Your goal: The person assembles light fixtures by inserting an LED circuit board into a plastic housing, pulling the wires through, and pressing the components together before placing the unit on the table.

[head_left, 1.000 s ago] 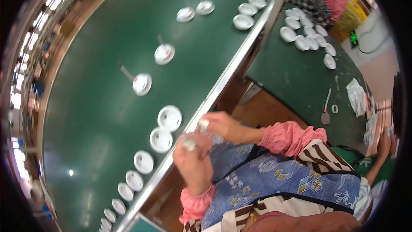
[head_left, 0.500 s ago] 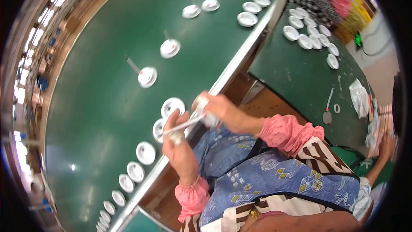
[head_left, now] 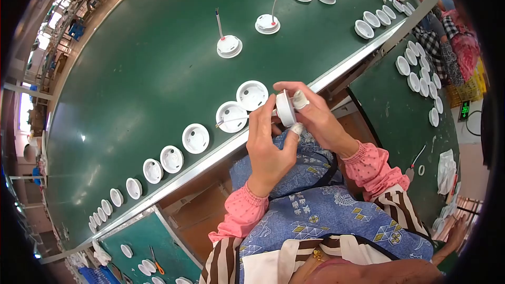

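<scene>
Left hand (head_left: pixel 269 151) has closed in beside the right hand (head_left: pixel 321 120); fingers of both grip a white round housing (head_left: pixel 285 109), just off centre towards two o'clock. Green table (head_left: pixel 147 89) spreads to ten o'clock; the room (head_left: pixel 55 34) beyond is cut off at nine. Left fingers (head_left: pixel 261 125) hide part of the cable (head_left: pixel 231 121).

A single wide view looks out from the wearer's head, facing forward and steeply down over the worktop (head_left: pixel 137 105). It sits tilted, so the rail (head_left: pixel 184 178) along the worktop's near edge climbs from lower left to upper right. The left fingers (head_left: pixel 259 125) and right fingers (head_left: pixel 295 87) come close to the lens, about mid-picture. Nearer, the wearer's apron (head_left: pixel 321 221) fills the lower right. Far windows (head_left: pixel 25 110) show at the left margin, and the lens bends straight lines toward its dark, rounded border.
</scene>
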A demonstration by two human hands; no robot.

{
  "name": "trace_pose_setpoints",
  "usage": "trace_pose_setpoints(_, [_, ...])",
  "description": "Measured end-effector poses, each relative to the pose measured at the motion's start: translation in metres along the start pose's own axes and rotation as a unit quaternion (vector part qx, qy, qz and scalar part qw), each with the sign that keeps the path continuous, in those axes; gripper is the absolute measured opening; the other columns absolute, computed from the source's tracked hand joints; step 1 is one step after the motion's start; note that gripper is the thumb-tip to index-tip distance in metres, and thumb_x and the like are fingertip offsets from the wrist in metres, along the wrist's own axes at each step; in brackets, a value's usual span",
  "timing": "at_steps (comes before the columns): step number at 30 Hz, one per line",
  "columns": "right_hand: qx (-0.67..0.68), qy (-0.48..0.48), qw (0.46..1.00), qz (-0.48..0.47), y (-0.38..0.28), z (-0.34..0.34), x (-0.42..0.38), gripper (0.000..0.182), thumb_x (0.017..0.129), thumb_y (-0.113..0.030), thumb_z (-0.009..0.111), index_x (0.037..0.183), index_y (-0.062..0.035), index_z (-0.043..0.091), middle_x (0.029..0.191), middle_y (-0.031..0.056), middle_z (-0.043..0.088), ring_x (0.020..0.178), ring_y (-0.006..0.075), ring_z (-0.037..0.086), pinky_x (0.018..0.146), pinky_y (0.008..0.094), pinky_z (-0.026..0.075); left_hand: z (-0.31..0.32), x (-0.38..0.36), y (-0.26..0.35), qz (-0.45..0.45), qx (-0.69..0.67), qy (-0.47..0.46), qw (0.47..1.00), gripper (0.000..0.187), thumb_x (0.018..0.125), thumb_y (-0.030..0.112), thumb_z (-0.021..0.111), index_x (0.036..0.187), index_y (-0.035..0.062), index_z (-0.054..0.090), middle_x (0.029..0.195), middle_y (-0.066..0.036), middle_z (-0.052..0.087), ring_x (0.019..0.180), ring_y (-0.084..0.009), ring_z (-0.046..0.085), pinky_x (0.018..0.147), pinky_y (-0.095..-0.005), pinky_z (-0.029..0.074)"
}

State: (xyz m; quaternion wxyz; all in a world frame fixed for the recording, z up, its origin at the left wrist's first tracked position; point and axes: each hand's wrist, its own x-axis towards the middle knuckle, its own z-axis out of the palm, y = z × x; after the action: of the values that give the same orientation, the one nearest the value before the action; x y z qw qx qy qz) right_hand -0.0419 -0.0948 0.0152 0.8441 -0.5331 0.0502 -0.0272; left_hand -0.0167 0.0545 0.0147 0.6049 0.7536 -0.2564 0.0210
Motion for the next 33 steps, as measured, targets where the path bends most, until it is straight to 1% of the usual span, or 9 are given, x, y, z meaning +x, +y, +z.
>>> trace_pose_setpoints(1, [0.013, 0.022, 1.0, 0.007, -0.004, -0.001, -0.001, 0.042, 0.098, -0.015, 0.054, 0.137, -0.0001, 0.051, 0.118, 0.0074, 0.06, 0.109, 0.0136, 0.059, 0.098, 0.03, 0.047, -0.002, 0.0, -0.002, -0.026, -0.065, -0.003, 0.998, 0.065, 0.08, -0.007, 0.066, 0.143, -0.0032, 0.05, 0.126, -0.013, 0.058, 0.106, -0.0219, 0.065, 0.083, -0.0298, 0.054])
trace_pose_setpoints(3, [-0.048, 0.04, 0.998, -0.026, -0.003, -0.002, -0.002, 0.044, 0.094, -0.007, 0.055, 0.137, 0.0007, 0.051, 0.119, 0.0079, 0.061, 0.109, 0.0141, 0.06, 0.099, 0.0302, 0.048, -0.005, -0.001, -0.007, -0.107, -0.234, -0.011, 0.966, 0.059, 0.084, -0.009, 0.056, 0.142, -0.0069, 0.048, 0.131, -0.015, 0.059, 0.122, -0.024, 0.06, 0.102, -0.0334, 0.05])
trace_pose_setpoints(5, [-0.088, 0.048, 0.994, -0.035, -0.007, 0.004, -0.003, 0.043, 0.088, 0.005, 0.055, 0.131, 0.0035, 0.055, 0.115, 0.0085, 0.064, 0.106, 0.0133, 0.061, 0.095, 0.0298, 0.05, -0.012, 0.002, -0.005, -0.123, -0.282, -0.019, 0.951, 0.059, 0.085, -0.012, 0.054, 0.143, -0.0067, 0.046, 0.131, -0.013, 0.056, 0.123, -0.0244, 0.06, 0.103, -0.0338, 0.05])
trace_pose_setpoints(7, [-0.129, 0.045, 0.989, -0.048, -0.005, 0.008, -0.005, 0.038, 0.087, 0.006, 0.056, 0.125, 0.0044, 0.058, 0.111, 0.0079, 0.066, 0.102, 0.0121, 0.062, 0.091, 0.0286, 0.051, -0.018, 0.003, -0.002, -0.136, -0.314, -0.036, 0.939, 0.056, 0.086, -0.014, 0.051, 0.141, -0.0085, 0.045, 0.135, -0.014, 0.053, 0.128, -0.0268, 0.057, 0.107, -0.035, 0.048])
trace_pose_setpoints(9, [-0.138, 0.058, 0.987, -0.065, -0.006, 0.014, -0.004, 0.029, 0.087, 0.007, 0.056, 0.115, 0.0049, 0.062, 0.105, 0.007, 0.067, 0.097, 0.0103, 0.062, 0.085, 0.0273, 0.053, -0.016, 0.004, -0.003, -0.12, -0.28, -0.016, 0.952, 0.055, 0.086, -0.013, 0.053, 0.141, -0.0063, 0.048, 0.133, -0.014, 0.052, 0.125, -0.0255, 0.059, 0.104, -0.0336, 0.05])
trace_pose_setpoints(13, [-0.155, 0.062, 0.983, -0.082, 0.004, 0.015, -0.001, 0.027, 0.088, 0.005, 0.058, 0.115, 0.0049, 0.062, 0.105, 0.0071, 0.067, 0.096, 0.0101, 0.062, 0.083, 0.0269, 0.053, -0.01, 0.002, -0.007, -0.078, -0.11, 0.039, 0.99, 0.051, 0.087, -0.008, 0.057, 0.138, -0.001, 0.054, 0.125, -0.012, 0.05, 0.113, -0.0209, 0.061, 0.09, -0.0291, 0.055])
trace_pose_setpoints(19, [-0.139, 0.072, 0.983, -0.094, -0.002, 0.019, -0.006, 0.025, 0.091, 0.002, 0.058, 0.116, 0.006, 0.061, 0.103, 0.0072, 0.067, 0.096, 0.0104, 0.063, 0.081, 0.0269, 0.053, -0.006, 0.003, -0.003, -0.089, -0.015, 0.039, 0.995, 0.047, 0.088, -0.004, 0.061, 0.135, 0.0006, 0.057, 0.118, -0.011, 0.051, 0.098, -0.0164, 0.06, 0.07, -0.0258, 0.052])
trace_pose_setpoints(25, [-0.14, 0.1, 0.977, -0.125, 0.004, 0.018, -0.008, 0.022, 0.091, 0.002, 0.058, 0.113, 0.0058, 0.06, 0.101, 0.0081, 0.067, 0.093, 0.0102, 0.063, 0.078, 0.0262, 0.054, 0.002, -0.003, -0.004, -0.137, -0.184, 0.037, 0.973, 0.043, 0.091, -0.003, 0.058, 0.133, -0.0023, 0.058, 0.108, -0.008, 0.058, 0.092, -0.0134, 0.061, 0.077, -0.0259, 0.053])
trace_pose_setpoints(33, [-0.218, 0.119, 0.958, -0.144, 0.01, 0.021, -0.01, 0.019, 0.086, 0.002, 0.059, 0.105, 0.0035, 0.06, 0.092, 0.0062, 0.064, 0.083, 0.0105, 0.06, 0.074, 0.0265, 0.051, 0.006, -0.004, -0.006, -0.097, -0.124, 0.066, 0.985, 0.036, 0.09, -0.002, 0.055, 0.125, -0.0035, 0.063, 0.11, -0.009, 0.061, 0.095, -0.0172, 0.062, 0.082, -0.0308, 0.052])
